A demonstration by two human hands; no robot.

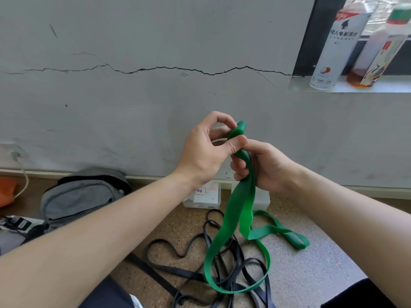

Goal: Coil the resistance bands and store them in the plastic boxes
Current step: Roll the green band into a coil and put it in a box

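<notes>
My left hand point(206, 150) pinches the folded top of the flat green rubber resistance band point(242, 210), my right hand point(266, 167) clamps its grip just below, and the tail, draped among thin black bands point(224, 278) on the near floor point(311, 274), may snag.

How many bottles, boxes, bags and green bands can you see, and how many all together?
Bottles: 2, the white bottle and the orange-drink bottle
Plastic boxes: 2, the left box and the right box
Bags: 1, the grey bag
Green bands: 1, the green band
Total: 6
</notes>
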